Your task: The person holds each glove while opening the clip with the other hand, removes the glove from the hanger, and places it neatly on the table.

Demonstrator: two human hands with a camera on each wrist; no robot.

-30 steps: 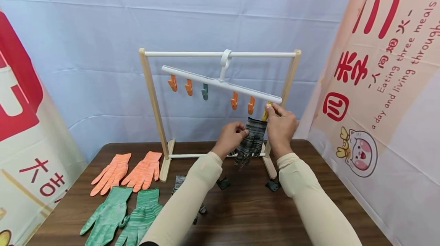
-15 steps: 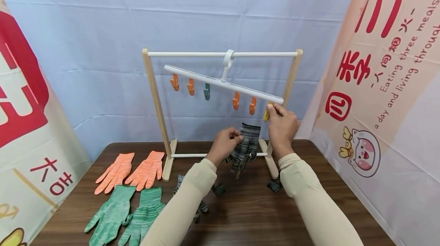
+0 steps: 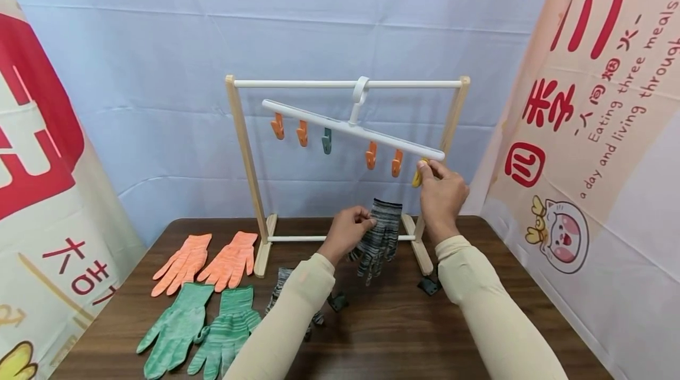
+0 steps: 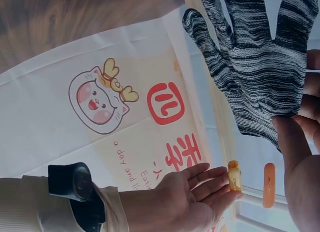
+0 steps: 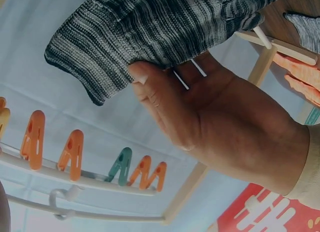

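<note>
My left hand (image 3: 347, 229) pinches a black-and-grey striped knit glove (image 3: 383, 232) near its cuff. The glove hangs cuff up, fingers down, and its knit fills much of the left wrist view (image 4: 265, 77). My right hand (image 3: 445, 194) pinches a yellow clothespin (image 3: 417, 179) at the low right end of a white clip hanger (image 3: 319, 117). The glove's cuff is below and left of that clothespin, apart from it. Along the tilted hanger also hang several orange clothespins (image 3: 396, 163) and a green clothespin (image 3: 326, 141).
The hanger hooks over the white top rail (image 3: 297, 84) of a wooden-sided rack (image 3: 245, 150). On the table's left lie orange gloves (image 3: 183, 263) and green gloves (image 3: 177, 327). Another striped glove (image 3: 280, 285) is partly hidden under my left forearm. Small dark objects (image 3: 428, 285) lie near the rack's foot.
My left hand has drawn the striped glove down and away from the yellow clothespin, which its cuff was right beside. My right hand has kept its grip on the clothespin.
</note>
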